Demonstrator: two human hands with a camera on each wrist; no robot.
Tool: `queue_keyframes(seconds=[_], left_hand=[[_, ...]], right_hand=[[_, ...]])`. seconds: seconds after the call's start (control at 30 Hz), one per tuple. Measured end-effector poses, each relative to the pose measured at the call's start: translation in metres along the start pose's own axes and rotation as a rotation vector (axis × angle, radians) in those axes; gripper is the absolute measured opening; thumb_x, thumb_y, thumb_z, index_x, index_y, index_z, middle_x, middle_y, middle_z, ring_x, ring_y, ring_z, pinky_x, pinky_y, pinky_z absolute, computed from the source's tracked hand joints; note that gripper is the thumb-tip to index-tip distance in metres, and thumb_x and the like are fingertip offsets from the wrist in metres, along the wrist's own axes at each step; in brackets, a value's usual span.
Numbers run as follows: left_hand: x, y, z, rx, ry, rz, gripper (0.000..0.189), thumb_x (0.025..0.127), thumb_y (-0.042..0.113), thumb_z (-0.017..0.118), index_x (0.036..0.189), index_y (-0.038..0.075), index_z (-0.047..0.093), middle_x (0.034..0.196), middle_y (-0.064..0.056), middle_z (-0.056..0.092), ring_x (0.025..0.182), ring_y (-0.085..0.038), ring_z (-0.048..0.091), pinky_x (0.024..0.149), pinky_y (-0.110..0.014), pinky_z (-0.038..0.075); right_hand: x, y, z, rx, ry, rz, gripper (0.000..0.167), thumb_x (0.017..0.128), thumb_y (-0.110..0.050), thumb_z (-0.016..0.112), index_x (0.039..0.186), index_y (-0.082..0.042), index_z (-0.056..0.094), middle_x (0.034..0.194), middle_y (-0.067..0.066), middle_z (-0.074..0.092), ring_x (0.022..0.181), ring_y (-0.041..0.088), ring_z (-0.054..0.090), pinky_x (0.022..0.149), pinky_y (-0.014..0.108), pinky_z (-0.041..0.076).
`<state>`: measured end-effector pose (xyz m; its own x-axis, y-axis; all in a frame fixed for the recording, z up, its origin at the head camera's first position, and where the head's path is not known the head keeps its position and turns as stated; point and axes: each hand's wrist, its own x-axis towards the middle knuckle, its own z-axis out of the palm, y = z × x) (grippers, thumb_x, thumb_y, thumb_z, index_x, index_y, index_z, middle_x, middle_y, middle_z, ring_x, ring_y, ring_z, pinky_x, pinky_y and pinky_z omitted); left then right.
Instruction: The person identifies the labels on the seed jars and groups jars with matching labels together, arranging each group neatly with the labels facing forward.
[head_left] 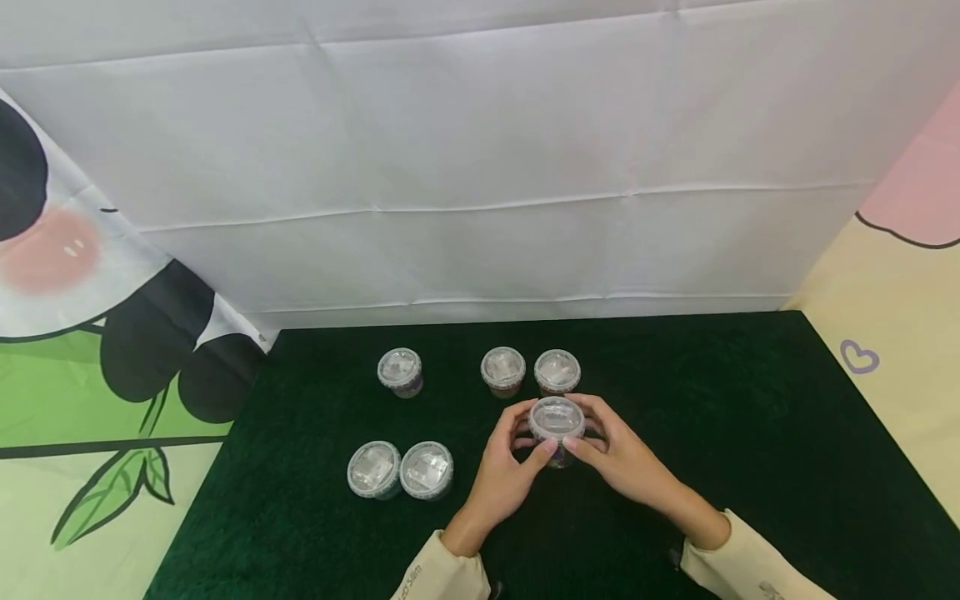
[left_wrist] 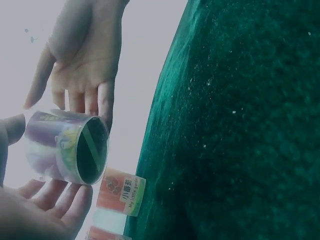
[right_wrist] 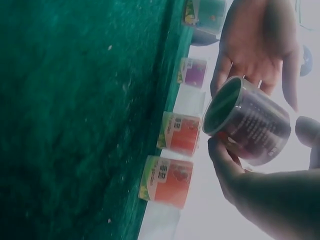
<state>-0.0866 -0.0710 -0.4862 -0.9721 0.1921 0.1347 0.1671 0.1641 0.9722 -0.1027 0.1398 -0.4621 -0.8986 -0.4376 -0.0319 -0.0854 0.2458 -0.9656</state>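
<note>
A small round clear plastic cup [head_left: 557,418] with a transparent lid and a purple label is gripped between both hands. My left hand [head_left: 501,471] curls round its left side, and my right hand [head_left: 632,460] does the same on the right, thumbs at the near side. In the right wrist view the cup [right_wrist: 252,120] is tilted and lifted off the table, its bottom showing. Just behind it stand two lidded cups with red labels, a right one [head_left: 557,369] and a left one [head_left: 503,368].
Farther left at the back stands another lidded cup [head_left: 401,369], its label purple in the right wrist view. Two more lidded cups, a left one [head_left: 372,469] and a right one [head_left: 427,471], stand side by side at front left. Dark green cloth [head_left: 720,400] covers the table; a white sheet [head_left: 480,167] hangs behind.
</note>
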Motion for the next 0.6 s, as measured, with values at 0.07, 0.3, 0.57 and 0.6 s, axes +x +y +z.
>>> queue_keyframes(seconds=[0.07, 0.3, 0.57, 0.6], left_hand=[[0.0003, 0.0005, -0.0001, -0.008, 0.005, -0.004, 0.052, 0.101, 0.02, 0.072, 0.147, 0.008, 0.05, 0.137, -0.009, 0.062, 0.123, -0.026, 0.06, 0.105, -0.038, 0.053], [0.0, 0.0016, -0.0027, -0.013, -0.048, -0.009, 0.055, 0.104, 0.023, 0.067, 0.152, 0.009, 0.044, 0.142, -0.009, 0.059, 0.128, -0.025, 0.057, 0.11, -0.044, 0.05], [-0.0002, 0.0017, -0.0005, -0.017, 0.009, -0.01, 0.052, 0.104, 0.02, 0.068, 0.149, 0.007, 0.048, 0.141, -0.011, 0.061, 0.127, -0.027, 0.061, 0.108, -0.041, 0.052], [-0.0003, 0.0014, 0.0002, -0.017, 0.023, -0.013, 0.052, 0.103, 0.021, 0.069, 0.149, 0.007, 0.049, 0.141, -0.011, 0.061, 0.126, -0.027, 0.061, 0.108, -0.04, 0.052]], right_hand=[[0.0005, -0.0002, 0.0012, 0.008, 0.0, 0.011, 0.062, 0.108, -0.021, 0.061, 0.159, -0.001, 0.032, 0.158, 0.028, 0.041, 0.147, 0.049, 0.042, 0.114, 0.053, 0.047], [0.0012, 0.0017, 0.001, 0.015, -0.015, 0.014, 0.061, 0.109, -0.02, 0.059, 0.161, -0.003, 0.032, 0.16, 0.027, 0.04, 0.15, 0.05, 0.038, 0.115, 0.056, 0.045], [0.002, 0.0002, 0.0026, 0.016, 0.005, 0.028, 0.063, 0.108, -0.02, 0.06, 0.162, -0.004, 0.03, 0.157, 0.026, 0.042, 0.145, 0.048, 0.045, 0.114, 0.055, 0.048], [0.0022, -0.0004, 0.0033, 0.019, 0.015, 0.035, 0.063, 0.108, -0.02, 0.06, 0.162, -0.005, 0.031, 0.156, 0.025, 0.044, 0.144, 0.047, 0.046, 0.113, 0.054, 0.048]])
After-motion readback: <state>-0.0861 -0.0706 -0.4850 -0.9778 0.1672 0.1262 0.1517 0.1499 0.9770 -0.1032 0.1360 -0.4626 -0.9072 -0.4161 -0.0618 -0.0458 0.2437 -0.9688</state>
